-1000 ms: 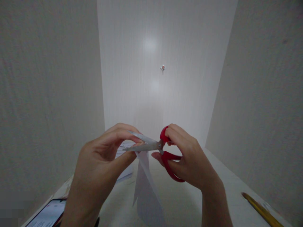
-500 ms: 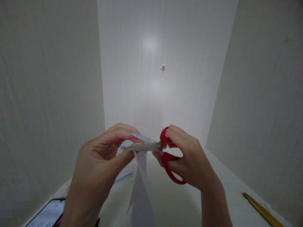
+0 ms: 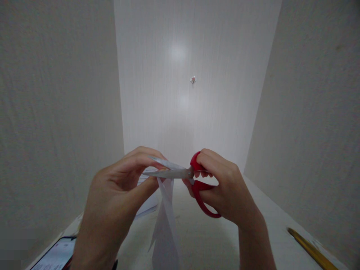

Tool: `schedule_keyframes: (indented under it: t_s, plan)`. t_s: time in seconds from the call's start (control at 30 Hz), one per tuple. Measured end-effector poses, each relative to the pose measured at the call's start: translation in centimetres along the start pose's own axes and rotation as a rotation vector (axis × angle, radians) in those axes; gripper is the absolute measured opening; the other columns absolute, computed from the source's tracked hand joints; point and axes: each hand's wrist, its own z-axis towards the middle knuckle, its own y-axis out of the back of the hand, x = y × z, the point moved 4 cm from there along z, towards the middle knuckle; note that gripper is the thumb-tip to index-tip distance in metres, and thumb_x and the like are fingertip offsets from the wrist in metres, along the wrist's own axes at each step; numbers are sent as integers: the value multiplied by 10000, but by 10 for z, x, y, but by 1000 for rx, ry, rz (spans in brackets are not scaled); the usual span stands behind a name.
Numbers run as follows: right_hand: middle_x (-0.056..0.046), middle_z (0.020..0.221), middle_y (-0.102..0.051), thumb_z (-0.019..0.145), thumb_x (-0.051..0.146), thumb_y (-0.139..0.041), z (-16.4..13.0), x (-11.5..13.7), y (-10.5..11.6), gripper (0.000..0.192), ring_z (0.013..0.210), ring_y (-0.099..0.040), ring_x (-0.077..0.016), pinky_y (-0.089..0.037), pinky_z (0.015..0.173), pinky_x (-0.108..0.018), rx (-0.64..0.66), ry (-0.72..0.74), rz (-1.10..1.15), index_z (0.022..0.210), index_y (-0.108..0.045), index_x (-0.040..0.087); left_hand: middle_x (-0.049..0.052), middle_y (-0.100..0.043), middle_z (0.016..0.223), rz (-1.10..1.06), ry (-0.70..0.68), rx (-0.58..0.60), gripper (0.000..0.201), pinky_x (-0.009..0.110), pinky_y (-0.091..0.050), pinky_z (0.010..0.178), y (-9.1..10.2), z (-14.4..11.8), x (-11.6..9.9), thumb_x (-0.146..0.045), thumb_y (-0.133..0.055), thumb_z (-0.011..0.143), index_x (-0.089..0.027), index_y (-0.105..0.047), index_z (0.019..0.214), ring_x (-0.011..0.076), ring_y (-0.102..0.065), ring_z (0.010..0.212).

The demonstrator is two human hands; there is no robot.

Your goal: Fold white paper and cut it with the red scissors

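Red-handled scissors (image 3: 174,173) are held by my right hand (image 3: 225,187), its fingers through the two loops. Their blades are partly spread and point left, in front of the fingertips of my left hand (image 3: 120,187). Thumb and fingers of that hand pinch the top of a folded white paper (image 3: 165,228), which hangs down in a long, narrow shape with a pointed flap at its left. The lower blade crosses the paper's top end close to the left thumb. Whether the paper lies between the blades I cannot tell.
Behind my left hand lies a stack of white sheets (image 3: 147,205) on the pale table (image 3: 208,240). A phone (image 3: 57,253) with a lit screen is at the lower left. A gold-coloured pen-like stick (image 3: 311,247) rests at the right. Pale panels (image 3: 185,123) enclose the table on three sides.
Both hands keep nearly the same pose. The hanging paper has swung slightly to the left, and the scissors have tilted a little, their lower blade tip slightly higher.
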Motion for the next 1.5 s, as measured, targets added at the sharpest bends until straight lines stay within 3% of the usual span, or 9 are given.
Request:
schedule_keyframes:
  t_s: [0.5, 0.63, 0.77, 0.93, 1.13, 1.3, 1.5]
  plan:
    - [35, 701, -423, 678, 12, -557, 0, 0, 0, 250, 631, -353, -120, -279, 564, -242, 1, -3, -42, 721, -402, 203, -70, -672, 776, -5, 6, -13, 45, 167, -473, 673, 0, -1, 1, -247, -701, 770, -279, -711, 741, 93, -602, 700]
    - [31, 707, -443, 699, 36, -593, 2, 0, 1, 262, 637, -379, -124, -290, 563, -243, -13, -24, 0, 710, -396, 209, -68, -689, 801, -37, 76, -16, 87, 179, -478, 677, 0, 0, 0, -205, -703, 771, -290, -716, 758, 101, -626, 742]
    - [24, 711, -493, 728, 90, -644, 3, -1, 4, 242, 631, -427, -121, -330, 565, -243, -38, -77, 150, 693, -433, 203, -48, -698, 778, -46, 83, -19, 86, 215, -498, 763, -1, 1, -1, -210, -711, 764, -275, -703, 708, 134, -652, 799]
    - [23, 681, -515, 792, 239, -652, 1, -5, 6, 105, 587, -454, -113, -347, 513, -234, -42, -265, 494, 752, -564, 197, -41, -717, 850, -21, 83, -40, 83, 176, -497, 669, 0, 0, 1, -226, -684, 790, -269, -689, 718, 119, -655, 783]
    - [18, 727, -524, 742, 433, -723, 0, 0, 4, 295, 632, -491, -125, -409, 573, -249, 59, -280, 801, 727, -533, 208, -40, -707, 726, 126, 105, 98, 75, 171, -471, 619, -1, 0, 5, -220, -669, 796, -246, -678, 726, 111, -650, 694]
    - [33, 749, -497, 707, 251, -778, 1, 11, -6, 330, 658, -471, -117, -404, 564, -223, 67, -344, 738, 727, -450, 216, -41, -708, 723, 218, 42, 126, 94, 173, -480, 633, -5, 2, 3, -166, -668, 773, -239, -681, 715, 115, -650, 693]
    - [34, 769, -485, 788, 117, -631, 2, 19, -11, 209, 653, -449, -107, -395, 554, -212, 11, -384, 601, 769, -447, 214, -35, -709, 743, 181, 26, 111, 69, 170, -508, 666, -9, 3, 2, -165, -684, 764, -232, -676, 751, 110, -651, 697]
